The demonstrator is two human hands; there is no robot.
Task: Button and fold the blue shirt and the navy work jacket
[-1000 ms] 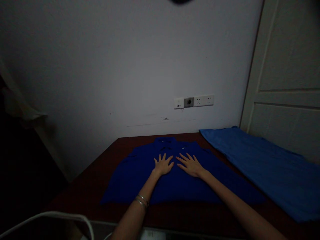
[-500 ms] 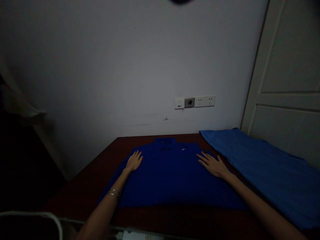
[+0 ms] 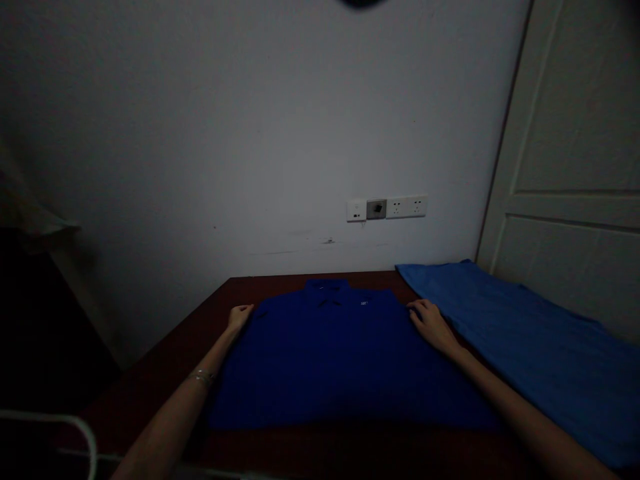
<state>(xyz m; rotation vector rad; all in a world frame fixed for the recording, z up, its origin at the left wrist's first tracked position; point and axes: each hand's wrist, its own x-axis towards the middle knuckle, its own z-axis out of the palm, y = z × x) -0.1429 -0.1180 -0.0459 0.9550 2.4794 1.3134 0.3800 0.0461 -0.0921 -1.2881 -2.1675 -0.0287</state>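
A dark blue polo shirt lies flat, front up, its collar towards the wall and a small white mark on the chest. At the shirt's left shoulder-side edge, my left hand is closed, fingertips pinching the fabric. My right hand is at the opposite edge, its fingers bent down and closed on the cloth there. The fingertips of the right hand are partly hidden. A bracelet circles my left wrist.
The shirt lies on a dark red-brown table against a pale wall. A lighter blue cloth spreads along the table's right side, beside a white panelled door. Sockets are on the wall. A white curved bar shows at lower left.
Both hands lay flat with spread fingers on the shirt. They have since slid outward to its side edges, and their fingers have closed on the fabric.
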